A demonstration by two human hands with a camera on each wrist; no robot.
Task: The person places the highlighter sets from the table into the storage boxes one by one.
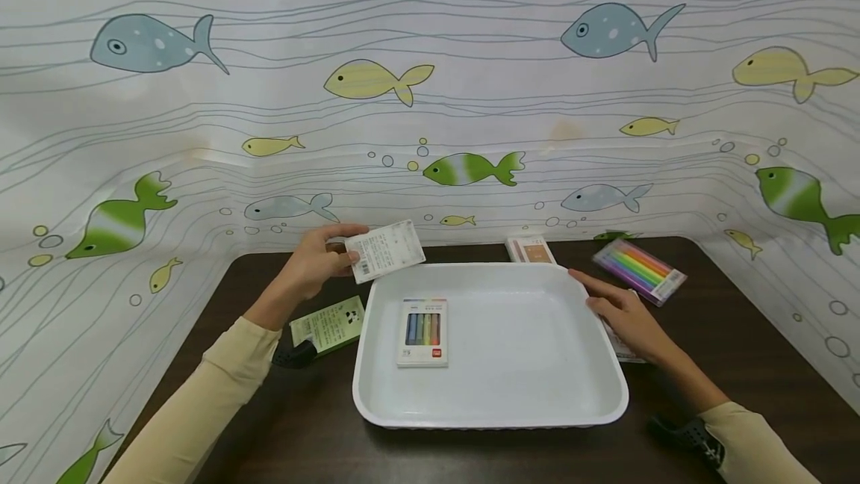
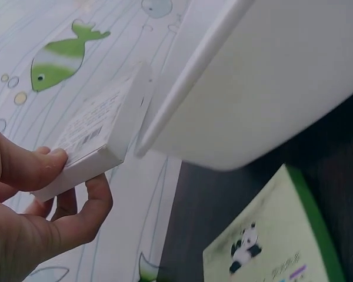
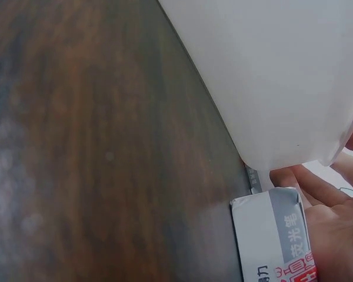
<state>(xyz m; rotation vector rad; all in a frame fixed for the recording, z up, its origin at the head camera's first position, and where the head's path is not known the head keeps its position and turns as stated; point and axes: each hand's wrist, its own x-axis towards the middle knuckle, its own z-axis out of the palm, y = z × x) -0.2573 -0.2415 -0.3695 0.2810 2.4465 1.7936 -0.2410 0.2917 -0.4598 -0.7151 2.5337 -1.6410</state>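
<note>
My left hand (image 1: 314,264) pinches a small white box (image 1: 386,251) between thumb and fingers, over the far left corner of the white tray (image 1: 524,418). Printed text and a barcode cover the box's face; in the left wrist view its edge overlaps the tray's rim. Inside the tray, on the left, lies a white box of coloured sticks (image 1: 422,334) showing through a window. My right hand (image 1: 628,316) grips the tray's rim at the far right corner, thumb on the rim and other fingers partly hidden outside it.
A green box with a panda (image 1: 329,326) lies left of the tray. Behind it is a white and brown box (image 1: 531,250). Rainbow-coloured pens in a clear pack (image 1: 640,270) lie at the far right. A white and grey box (image 3: 270,235) sits under my right hand. Fish-print cloth surrounds the dark table.
</note>
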